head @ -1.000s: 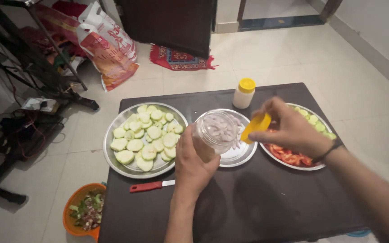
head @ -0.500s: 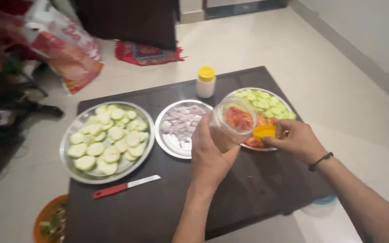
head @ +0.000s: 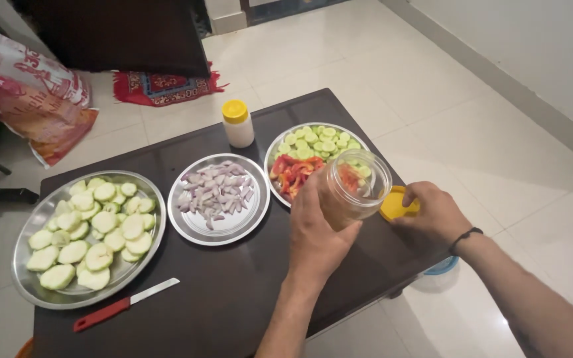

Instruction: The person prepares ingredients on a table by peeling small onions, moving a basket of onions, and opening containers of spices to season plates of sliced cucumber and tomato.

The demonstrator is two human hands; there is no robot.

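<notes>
Far to the left of both hands, a steel tray (head: 156,219) of pale green slices sits at the table's (head: 247,292) edge, with a red-handled knife (head: 125,304) lying just in front of it. Closer in, left of the left hand, a smaller plate (head: 223,232) carries chopped onion, and a white bottle (head: 239,124) with a yellow cap stands beyond it. The left hand (head: 318,229) is wrapped around a clear jar (head: 353,189), fingers curled on its side, holding it tilted above the table with its open mouth turned away from the person. Just beyond the jar, a third plate (head: 274,149) holds cucumber rounds and red tomato pieces; the jar overlaps its near rim in the view. Immediately right of the jar, a yellow lid (head: 396,204) lies flat on the table near the right edge. The right hand (head: 434,215) rests with its fingertips on that lid, fingers bent loosely, not closed around it. A dark band circles the right wrist. Pale floor tiles lie right of the table.
</notes>
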